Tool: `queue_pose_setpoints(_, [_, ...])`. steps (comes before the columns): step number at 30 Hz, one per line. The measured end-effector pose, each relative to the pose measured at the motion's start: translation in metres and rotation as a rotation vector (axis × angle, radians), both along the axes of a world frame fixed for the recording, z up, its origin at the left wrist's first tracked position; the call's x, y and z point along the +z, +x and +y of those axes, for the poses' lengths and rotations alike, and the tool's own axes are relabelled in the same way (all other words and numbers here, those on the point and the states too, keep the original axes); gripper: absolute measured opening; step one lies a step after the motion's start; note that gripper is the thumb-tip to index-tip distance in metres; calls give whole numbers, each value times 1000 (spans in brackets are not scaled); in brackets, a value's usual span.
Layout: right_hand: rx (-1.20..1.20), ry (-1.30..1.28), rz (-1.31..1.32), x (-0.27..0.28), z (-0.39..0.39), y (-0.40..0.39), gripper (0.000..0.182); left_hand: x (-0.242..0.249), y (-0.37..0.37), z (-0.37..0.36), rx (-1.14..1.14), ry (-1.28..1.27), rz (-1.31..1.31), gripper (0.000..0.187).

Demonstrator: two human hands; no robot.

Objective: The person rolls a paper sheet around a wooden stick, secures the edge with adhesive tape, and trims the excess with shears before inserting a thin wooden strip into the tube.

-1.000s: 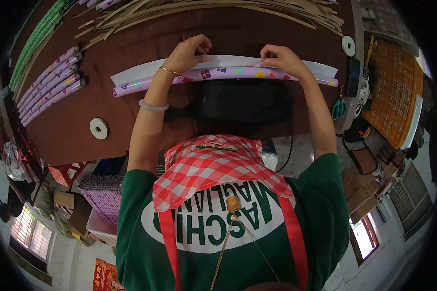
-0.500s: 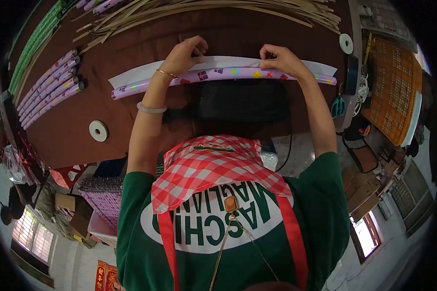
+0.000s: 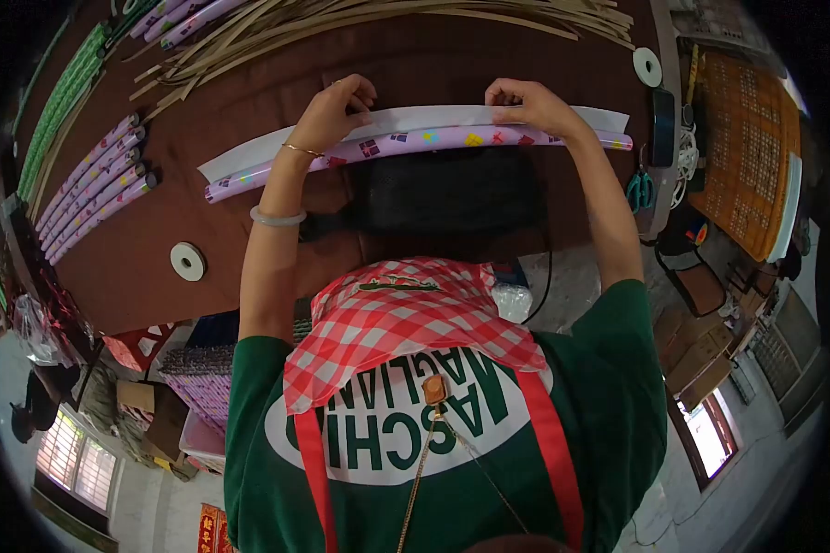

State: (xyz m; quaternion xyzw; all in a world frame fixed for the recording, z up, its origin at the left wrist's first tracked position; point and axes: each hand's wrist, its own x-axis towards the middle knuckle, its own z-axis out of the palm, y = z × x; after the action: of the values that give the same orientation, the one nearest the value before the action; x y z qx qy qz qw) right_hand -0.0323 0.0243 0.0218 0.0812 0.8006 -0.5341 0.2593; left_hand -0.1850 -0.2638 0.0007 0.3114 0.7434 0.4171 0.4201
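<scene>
A long roll of wrapping paper (image 3: 419, 140), lilac with colourful printed motifs, lies across the table in front of me. Along its far side runs a loose white strip of the paper's reverse (image 3: 424, 118). My left hand (image 3: 334, 112) is at this strip left of the middle, its fingers curled and the thumb against the paper's far edge. Farther right, my right hand (image 3: 531, 105) has its thumb on the strip and its fingers bent over the edge. Both hands look closed on the paper's edge, though the exact contact under the fingers is hard to see.
Several finished lilac rolls (image 3: 92, 189) lie at left, near green rolls (image 3: 65, 101). Thin wooden-looking strips (image 3: 415, 11) spread along the far side. White tape spools (image 3: 187, 262) and blue-handled scissors (image 3: 640, 191) rest on the brown cloth. A black object (image 3: 452, 189) sits before me.
The white strip looks slightly wider between my hands. My fingers have loosened and shifted a little, staying near the same places on the paper. The whole view has tilted slightly.
</scene>
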Motion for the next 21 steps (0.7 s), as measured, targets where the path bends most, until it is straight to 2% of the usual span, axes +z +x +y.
queue_pose_setpoints(3, [-17, -90, -4, 0, -1, 0, 14, 1, -1, 0, -35, 7, 57, 31])
queue_pose_setpoints(14, [-8, -33, 0, 6, 4, 5, 17, 1, 1, -1, -33, 29, 106, 33])
queue_pose_setpoints(21, [10, 79, 51, 9, 38, 24, 17, -2, 1, -3, -49, 6, 135, 34])
